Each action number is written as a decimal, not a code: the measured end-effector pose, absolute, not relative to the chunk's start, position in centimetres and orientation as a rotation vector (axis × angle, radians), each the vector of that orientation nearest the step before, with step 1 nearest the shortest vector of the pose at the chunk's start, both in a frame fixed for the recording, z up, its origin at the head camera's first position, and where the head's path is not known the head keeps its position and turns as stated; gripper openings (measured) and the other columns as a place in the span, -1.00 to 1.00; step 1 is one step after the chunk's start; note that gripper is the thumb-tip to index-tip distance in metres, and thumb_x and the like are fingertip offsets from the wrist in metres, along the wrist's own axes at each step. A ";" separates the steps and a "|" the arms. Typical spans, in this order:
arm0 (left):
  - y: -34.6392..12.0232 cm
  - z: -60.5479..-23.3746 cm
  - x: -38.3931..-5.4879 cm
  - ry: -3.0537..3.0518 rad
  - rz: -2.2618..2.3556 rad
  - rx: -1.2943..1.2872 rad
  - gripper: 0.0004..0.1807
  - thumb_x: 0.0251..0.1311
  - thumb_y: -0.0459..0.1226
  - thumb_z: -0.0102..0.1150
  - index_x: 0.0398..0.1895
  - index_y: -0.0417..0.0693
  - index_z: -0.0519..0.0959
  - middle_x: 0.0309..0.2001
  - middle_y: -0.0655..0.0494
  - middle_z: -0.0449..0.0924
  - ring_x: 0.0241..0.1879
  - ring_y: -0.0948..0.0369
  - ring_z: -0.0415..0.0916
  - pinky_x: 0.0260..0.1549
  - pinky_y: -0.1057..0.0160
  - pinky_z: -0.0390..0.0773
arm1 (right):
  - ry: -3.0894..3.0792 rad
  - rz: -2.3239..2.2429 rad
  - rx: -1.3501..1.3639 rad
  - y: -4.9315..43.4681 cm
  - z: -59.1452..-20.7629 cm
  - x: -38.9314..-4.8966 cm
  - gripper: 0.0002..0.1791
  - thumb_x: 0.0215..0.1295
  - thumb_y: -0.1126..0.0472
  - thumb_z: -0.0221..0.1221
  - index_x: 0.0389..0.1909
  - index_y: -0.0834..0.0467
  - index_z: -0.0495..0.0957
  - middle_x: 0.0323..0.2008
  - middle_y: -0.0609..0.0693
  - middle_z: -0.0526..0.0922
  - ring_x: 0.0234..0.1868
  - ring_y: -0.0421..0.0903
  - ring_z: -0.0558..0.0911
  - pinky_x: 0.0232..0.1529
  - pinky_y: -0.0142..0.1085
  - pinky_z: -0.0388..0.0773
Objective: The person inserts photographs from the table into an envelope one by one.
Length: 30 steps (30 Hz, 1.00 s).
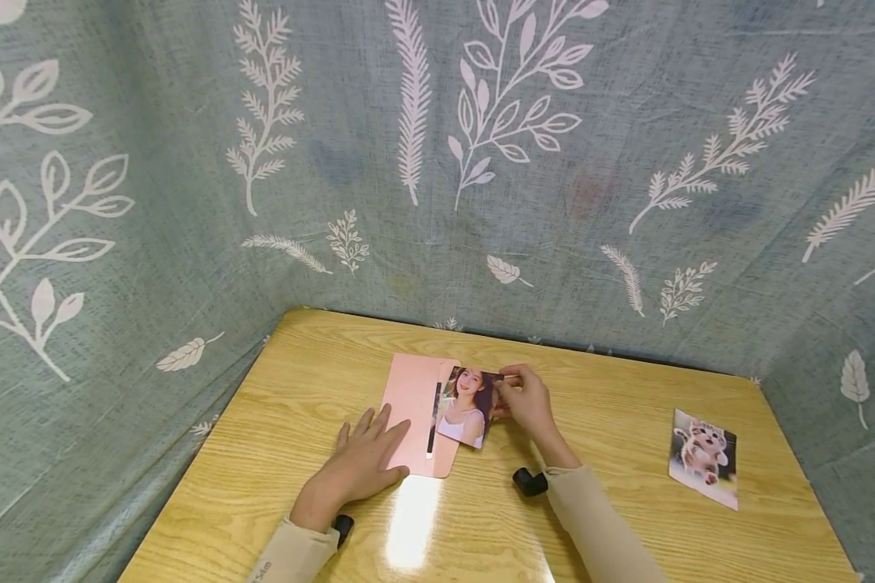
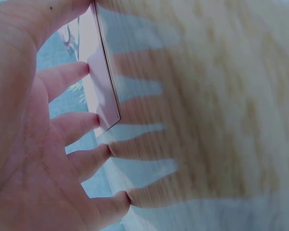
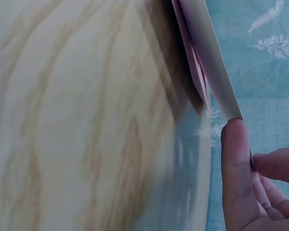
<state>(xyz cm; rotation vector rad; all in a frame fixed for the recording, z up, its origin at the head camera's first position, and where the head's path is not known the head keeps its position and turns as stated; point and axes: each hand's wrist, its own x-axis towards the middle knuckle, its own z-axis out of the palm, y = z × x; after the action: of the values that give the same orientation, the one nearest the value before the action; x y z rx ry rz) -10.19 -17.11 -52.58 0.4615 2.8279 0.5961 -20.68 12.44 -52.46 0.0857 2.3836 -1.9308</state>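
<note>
Wood-grain tabletop [image 1: 284,405], pink booklet [image 1: 410,385] toward its far edge. Left hand [image 1: 364,457] sits straight-fingered on the booklet's left edge; right hand [image 1: 527,403] pinches a portrait photo [image 1: 467,411] over its right edge. Squeezing too hard could crease that print imo.

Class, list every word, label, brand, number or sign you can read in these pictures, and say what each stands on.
Left sleeve: small dark lettering near the picture's bottom edge, too small and blurred to read surely.
Portrait photo, kitten photo and flat pink item: no readable text.
So nothing can be quoted with certainty.
</note>
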 end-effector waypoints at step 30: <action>-17.0 -52.5 -10.2 2.851 0.590 0.468 -0.19 0.27 0.08 0.28 0.54 0.13 0.25 0.56 -0.18 -0.05 0.51 -0.23 -0.16 0.30 -0.46 -0.14 | 2.319 -1.885 0.045 9.9 -53.1 -20.9 -0.77 0.43 0.42 0.08 0.04 0.36 0.54 -0.34 0.22 0.61 -0.56 -0.03 0.66 -0.54 -0.10 0.69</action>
<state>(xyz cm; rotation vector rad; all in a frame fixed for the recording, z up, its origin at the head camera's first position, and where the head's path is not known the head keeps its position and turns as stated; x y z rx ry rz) -10.25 -17.02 -52.48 0.4680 2.8508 0.5904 -20.91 9.86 -53.11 0.0453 2.3189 -1.8847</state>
